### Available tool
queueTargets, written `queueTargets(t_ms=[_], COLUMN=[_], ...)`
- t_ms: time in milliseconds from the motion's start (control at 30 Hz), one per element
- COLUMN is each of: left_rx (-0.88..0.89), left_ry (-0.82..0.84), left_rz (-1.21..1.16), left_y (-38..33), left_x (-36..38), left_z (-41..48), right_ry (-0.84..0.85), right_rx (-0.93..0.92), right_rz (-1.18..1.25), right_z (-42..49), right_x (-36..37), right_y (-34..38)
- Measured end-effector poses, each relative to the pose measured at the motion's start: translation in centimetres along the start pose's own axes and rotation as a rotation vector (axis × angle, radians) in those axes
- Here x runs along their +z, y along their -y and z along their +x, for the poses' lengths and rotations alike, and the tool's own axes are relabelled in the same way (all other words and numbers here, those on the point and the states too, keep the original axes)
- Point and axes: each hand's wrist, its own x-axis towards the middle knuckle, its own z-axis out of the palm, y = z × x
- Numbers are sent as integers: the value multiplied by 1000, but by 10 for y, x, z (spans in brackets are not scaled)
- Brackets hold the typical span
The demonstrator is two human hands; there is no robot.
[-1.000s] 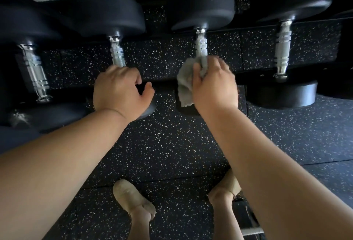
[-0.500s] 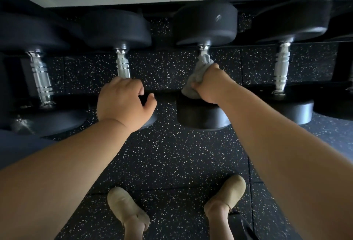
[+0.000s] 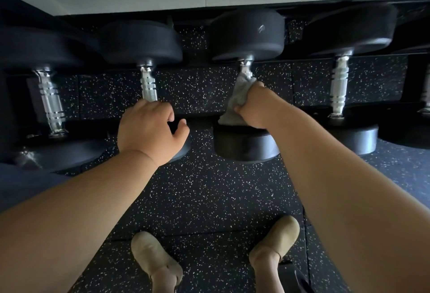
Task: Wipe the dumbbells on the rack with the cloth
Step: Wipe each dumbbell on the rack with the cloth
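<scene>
While my right hand (image 3: 252, 106) keeps the grey cloth (image 3: 235, 100) bunched around the chrome handle of the third dumbbell (image 3: 246, 36), I can see it has slid up the bar over the last second: it sat low against the near head before, and now the cloth covers the middle and upper handle, with its top edge close to the far head. That grip is clamped on the cloth, fingers curled round it and the bar together, and I judge this to be a stroke along the handle, so this dumbbell is part-way wiped and not finished. My left hand (image 3: 151, 132) has barely shifted; its grip is closed loosely over the near end of the second dumbbell (image 3: 149, 87), seemingly steadying it, thumb apart from the fingers. All four dumbbells lie across the rack (image 3: 200, 115) with handles pointing away from me. Hard to read: the near head under my left hand is mostly covered, the leftmost dumbbell (image 3: 50, 104) sits in deep shadow, and a fifth one at the right edge is cut off. My fingertips behind the cloth are hidden, so I cannot tell how fully it wraps the bar
</scene>
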Motion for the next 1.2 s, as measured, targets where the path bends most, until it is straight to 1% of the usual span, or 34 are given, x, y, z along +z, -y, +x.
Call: queueTargets(t_ms=[33,100,133,167,233,300,333,367,400,500,533,600,667,700,767,833,867,900,967,1033,1067,1100,1200], left_rx=[0,0,0,-1,-4,-3,-3,-3,-3,-3,-5,-11,-21,-26,-33,-34,-34,-33,-29,-28,-32,-37,-35], left_ry=[-2,-1,-1,-2,-3,-9,-14,-18,-19,-18,-19,-23,-31,-33,-41,-48,-47,-47,-54,-54,-49,-45,-35], left_rz=[2,5,5,4,-2,-7,-6,-4,-2,3,7,14,16,15,11,12,12,13,17,22,24,26,26], left_y=[0,1,1,1,1,1,1,2,2,1,1,0,-1,-1,0,0,-1,-1,-1,-1,-1,-1,-1], left_x=[0,0,1,1,1,2,2,2,2,2,2,1,0,0,0,1,1,0,-1,-1,-1,-1,0], left_z=[0,0,0,0,0,0,0,0,-1,-1,-2,-2,-2,-2,-2,-1,-1,0,-1,-1,-1,-1,-1], right_ry=[-11,-142,-228,-254,-173,-101,-99,-126,-203,-521,-595,-657,-675,-673,-668,-656,-667,-673,-659,-625,-612,-617,-634], right_rx=[43,54,45,37,-45,-77,-81,-59,-41,-64,-104,-184,-247,-273,-263,-165,-153,-188,-340,-472,-516,-549,-524], right_rz=[206,446,474,502,331,124,77,104,191,623,699,756,704,641,363,8,-136,-254,-470,-642,-669,-643,-360], right_z=[5,14,15,13,9,-11,-22,-33,-46,-81,-85,-78,-54,-37,-4,17,20,18,9,8,9,11,12], right_x=[-7,-15,-15,-14,-4,-5,-6,-8,-11,-17,-16,-18,-24,-29,-46,-54,-52,-49,-38,-33,-38,-45,-59], right_y=[0,-5,-7,-5,-13,-24,-32,-39,-44,-40,-35,-26,-15,-7,11,30,38,46,52,42,33,23,-9])
